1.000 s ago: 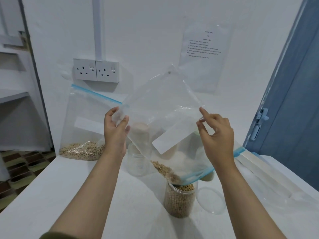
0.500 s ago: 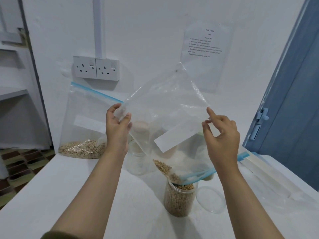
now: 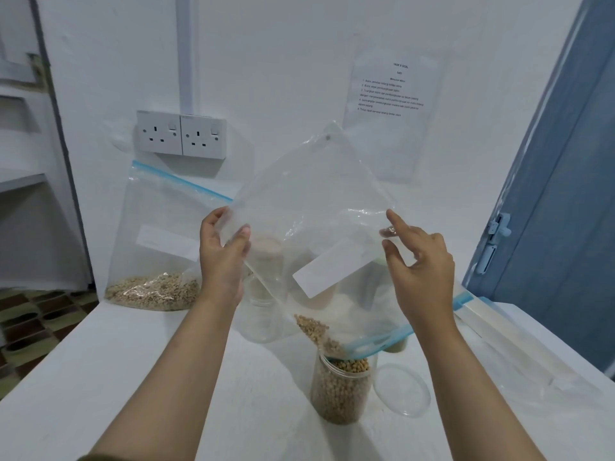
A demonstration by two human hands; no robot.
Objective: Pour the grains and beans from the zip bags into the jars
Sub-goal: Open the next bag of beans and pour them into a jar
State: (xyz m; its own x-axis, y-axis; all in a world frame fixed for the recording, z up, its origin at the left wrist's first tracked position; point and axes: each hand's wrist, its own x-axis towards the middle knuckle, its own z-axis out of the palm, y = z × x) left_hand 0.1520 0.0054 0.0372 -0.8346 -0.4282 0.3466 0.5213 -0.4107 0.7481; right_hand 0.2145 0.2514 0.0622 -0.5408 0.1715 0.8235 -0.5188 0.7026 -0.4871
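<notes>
Two hands hold one clear zip bag [image 3: 312, 207] tipped over a jar [image 3: 341, 390], and what matters is how the bag's blue zip mouth [image 3: 376, 344] lies against that jar: the mouth hangs lowest, just above and touching or nearly touching the jar's rim on its right side, while the closed bottom corner points up toward the wall. The bag's long axis thus slopes from upper left down to lower right, so the last soybeans [image 3: 316, 331] gather in a thin line along the lower fold and slide toward the opening. The left hand [image 3: 223, 257] pinches the film at the bag's upper left edge, thumb in front; the right hand [image 3: 417, 261] pinches the right edge between thumb and middle fingers with the forefinger raised, and it is the nearer hand to the mouth, so it probably steers the spout. The jar is a clear, straight-walled plastic cylinder, near the table's front edge, filled almost to the rim with round tan beans. Its shallow clear lid [image 3: 401, 389] lies flat just beside it on the right. The bag is thin, crinkled and glossy, with a white label strip. A second zip bag [image 3: 166, 234] leans against the wall at the table's back left corner, pale grain pooled in its bottom. An empty clear jar [image 3: 263, 311] stands behind the tipped bag.
</notes>
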